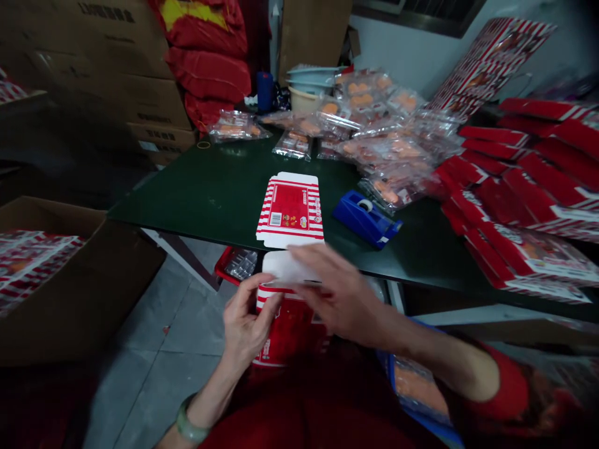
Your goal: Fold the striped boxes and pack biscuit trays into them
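Note:
A red and white striped carton [292, 330] is held upright near my lap, with its white end flap [285, 268] raised. My left hand [248, 318] grips the carton's left upper edge between thumb and fingers. At the right side my right hand [346, 293] is on the white flap, its fingers blurred by motion; whether they pinch it I cannot tell. Just beyond, a flattened striped carton [292, 206] with a barcode lies on the green table. A blue tape dispenser [365, 218] stands to its right.
Clear plastic packs with orange items [388, 149] are heaped at the back of the green table [210, 187]. Red boxes [528, 193] are stacked on the right. An open cardboard box [93, 249] holds striped cartons at left. Below the table are a red basket [224, 265] and a blue crate [412, 418].

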### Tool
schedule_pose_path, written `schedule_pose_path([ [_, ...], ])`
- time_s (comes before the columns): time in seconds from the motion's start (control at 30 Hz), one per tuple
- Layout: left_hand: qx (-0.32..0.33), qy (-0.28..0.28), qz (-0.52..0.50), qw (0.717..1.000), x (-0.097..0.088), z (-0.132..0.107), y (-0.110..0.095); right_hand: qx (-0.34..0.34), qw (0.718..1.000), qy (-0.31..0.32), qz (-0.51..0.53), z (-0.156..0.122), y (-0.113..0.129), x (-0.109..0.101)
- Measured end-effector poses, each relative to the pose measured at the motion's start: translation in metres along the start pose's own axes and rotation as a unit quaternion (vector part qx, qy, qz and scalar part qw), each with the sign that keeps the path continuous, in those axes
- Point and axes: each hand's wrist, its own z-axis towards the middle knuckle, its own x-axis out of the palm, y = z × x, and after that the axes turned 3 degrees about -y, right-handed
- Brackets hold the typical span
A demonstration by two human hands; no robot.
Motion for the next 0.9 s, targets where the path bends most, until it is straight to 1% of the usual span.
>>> schedule_pose_path([
  [0.03,-0.012,-0.025,-0.006,1.0,0.0,0.0,-0.001,0.012,0.994,-0.101,-0.023,-0.008,0.0,-0.004],
  [0.07,-0.023,-0.048,-0.011,0.999,0.001,0.0,-0.002,0.024,0.982,-0.182,-0.04,-0.017,-0.002,-0.007],
  [0.1,-0.032,-0.064,-0.014,0.997,0.001,0.0,-0.004,0.034,0.971,-0.232,-0.046,-0.026,-0.004,-0.009],
  [0.13,-0.037,-0.074,-0.013,0.996,0.002,0.0,-0.005,0.047,0.967,-0.249,-0.041,-0.034,-0.008,-0.008],
  [0.17,-0.038,-0.08,-0.01,0.996,0.004,-0.001,-0.006,0.061,0.967,-0.245,-0.025,-0.041,-0.012,-0.004],
  [0.23,-0.031,-0.078,-0.008,0.996,0.009,-0.001,-0.006,0.081,0.973,-0.217,0.017,-0.051,-0.022,0.009],
  [0.3,-0.028,-0.055,-0.011,0.998,0.016,0.0,-0.004,0.092,0.969,-0.226,0.048,-0.056,-0.032,0.028],
  [0.37,-0.034,-0.027,-0.01,0.999,0.022,0.0,0.0,0.104,0.958,-0.257,0.07,-0.058,-0.038,0.046],
  [0.4,-0.038,-0.016,-0.005,0.999,0.023,0.001,0.001,0.115,0.952,-0.271,0.084,-0.059,-0.039,0.054],
  [0.47,-0.032,-0.02,0.004,0.999,0.023,0.003,0.003,0.149,0.934,-0.3,0.123,-0.062,-0.038,0.065],
  [0.53,-0.027,-0.042,0.003,0.999,0.02,0.005,0.003,0.181,0.906,-0.331,0.193,-0.064,-0.033,0.072],
  [0.57,-0.035,-0.054,-0.006,0.998,0.019,0.006,0.001,0.193,0.887,-0.342,0.243,-0.065,-0.031,0.073],
  [0.63,-0.086,-0.068,-0.052,0.993,0.018,0.008,-0.002,0.216,0.843,-0.344,0.353,-0.066,-0.028,0.071],
  [0.7,-0.154,-0.068,-0.135,0.977,0.019,0.01,-0.008,0.24,0.809,-0.319,0.431,-0.064,-0.028,0.064],
  [0.73,-0.181,-0.064,-0.181,0.964,0.02,0.012,-0.011,0.253,0.801,-0.299,0.454,-0.062,-0.029,0.058],
  [0.8,-0.227,-0.038,-0.251,0.94,0.022,0.015,-0.017,0.276,0.789,-0.241,0.493,-0.058,-0.032,0.045],
  [0.9,-0.275,0.019,-0.285,0.918,0.023,0.022,-0.022,0.299,0.76,-0.162,0.554,-0.049,-0.038,0.027],
])
